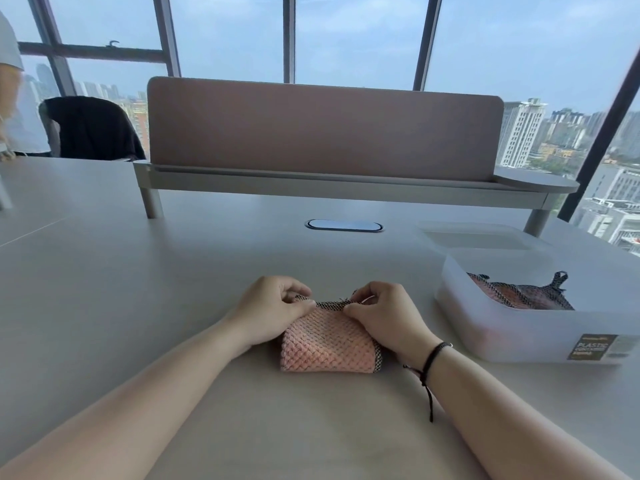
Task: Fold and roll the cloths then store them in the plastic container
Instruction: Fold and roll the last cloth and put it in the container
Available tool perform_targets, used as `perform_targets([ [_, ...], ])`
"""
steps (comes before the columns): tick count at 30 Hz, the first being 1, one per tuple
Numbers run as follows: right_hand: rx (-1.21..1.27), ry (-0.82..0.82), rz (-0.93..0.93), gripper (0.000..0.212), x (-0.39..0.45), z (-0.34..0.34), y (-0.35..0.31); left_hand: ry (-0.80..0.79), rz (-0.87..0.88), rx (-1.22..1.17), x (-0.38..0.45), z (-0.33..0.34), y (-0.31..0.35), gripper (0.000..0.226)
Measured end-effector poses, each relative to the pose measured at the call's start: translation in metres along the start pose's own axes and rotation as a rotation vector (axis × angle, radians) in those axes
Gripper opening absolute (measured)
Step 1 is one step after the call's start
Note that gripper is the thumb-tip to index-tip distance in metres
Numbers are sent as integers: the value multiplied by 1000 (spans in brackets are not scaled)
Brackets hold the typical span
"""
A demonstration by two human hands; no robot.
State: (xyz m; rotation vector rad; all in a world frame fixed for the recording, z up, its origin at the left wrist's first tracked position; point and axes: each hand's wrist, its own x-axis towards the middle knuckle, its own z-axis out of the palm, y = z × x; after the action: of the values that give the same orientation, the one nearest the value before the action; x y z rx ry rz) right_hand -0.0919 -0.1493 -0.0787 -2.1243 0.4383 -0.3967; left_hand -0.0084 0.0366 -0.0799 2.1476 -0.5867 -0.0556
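Observation:
A pink waffle-textured cloth (325, 344) with a black-and-white checked trim lies folded on the table in front of me. My left hand (273, 310) pinches the trim at the cloth's far edge on the left. My right hand (384, 315) pinches the same far edge on the right. To the right stands a translucent plastic container (519, 337) with a dark label. Inside it lies another pink cloth (519, 294) with checked trim, its hanging loop sticking up.
The container's lid (478, 237) lies flat behind the container. A pink desk divider (322, 129) on a raised shelf crosses the back of the table (138, 289). An oval cable port (344, 225) sits mid-table. A chair (90, 128) and another person (10, 98) are far left.

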Motion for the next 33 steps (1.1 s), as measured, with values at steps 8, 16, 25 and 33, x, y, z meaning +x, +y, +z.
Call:
perform_targets([
  [8,-67,-26,2,9,4,0,0,74,60,210,-9,-2,9,11],
  [16,-169,-76,12,13,10,-1,-9,99,109,254,-11,-4,9,11],
  [25,164,-59,128,45,-8,-11,-9,159,146,297,-14,0,7,9],
  [33,-215,46,-85,38,-19,-20,-11,214,197,309,-14,3,2,10],
])
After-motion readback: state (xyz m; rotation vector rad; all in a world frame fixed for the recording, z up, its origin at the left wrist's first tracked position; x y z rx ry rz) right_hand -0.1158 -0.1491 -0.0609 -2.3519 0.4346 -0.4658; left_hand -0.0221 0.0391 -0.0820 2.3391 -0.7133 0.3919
